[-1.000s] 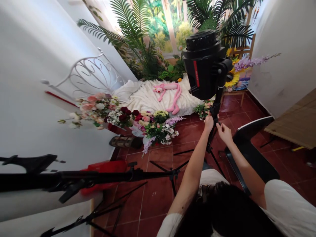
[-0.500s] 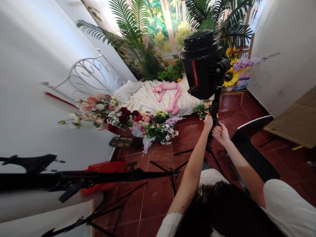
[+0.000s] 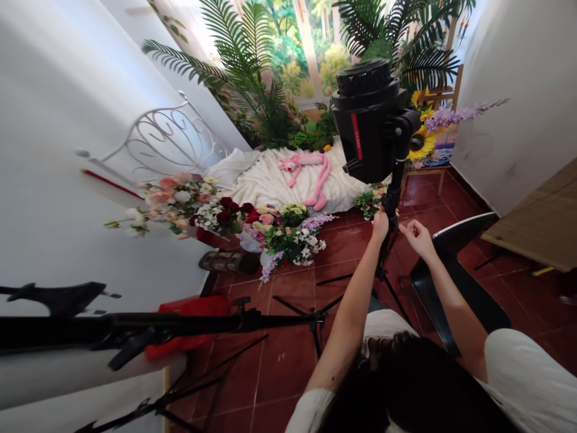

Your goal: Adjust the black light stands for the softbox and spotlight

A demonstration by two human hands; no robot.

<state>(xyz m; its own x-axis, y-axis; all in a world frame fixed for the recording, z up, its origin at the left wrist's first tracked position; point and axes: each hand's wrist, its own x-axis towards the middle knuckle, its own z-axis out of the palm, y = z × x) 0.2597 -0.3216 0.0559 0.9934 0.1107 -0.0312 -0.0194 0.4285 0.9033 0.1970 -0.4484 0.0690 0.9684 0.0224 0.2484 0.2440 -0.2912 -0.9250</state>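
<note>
A black studio light [image 3: 367, 123] with a red label is mounted on a black stand [image 3: 383, 255] right of centre. My left hand [image 3: 381, 222] is wrapped round the stand's upper part just below the light. To the right of the pole, my right hand [image 3: 417, 236] is apart from it, its fingers curled and the fingertips near a small knob on the stand. Whether anything small is between those fingers cannot be made out.
Another black stand [image 3: 180, 325] crosses the lower left. A black chair [image 3: 460, 288] is close on the right, near a wooden board [image 3: 541, 216]. Flowers [image 3: 293, 231] lie before the bed with a pink plush toy [image 3: 311, 159]. Red tiles [image 3: 279, 361] cover the floor.
My right hand has come off the stand and moved slightly right, its fingers now raised beside the pole. My left hand keeps its hold, and the light has barely moved.
</note>
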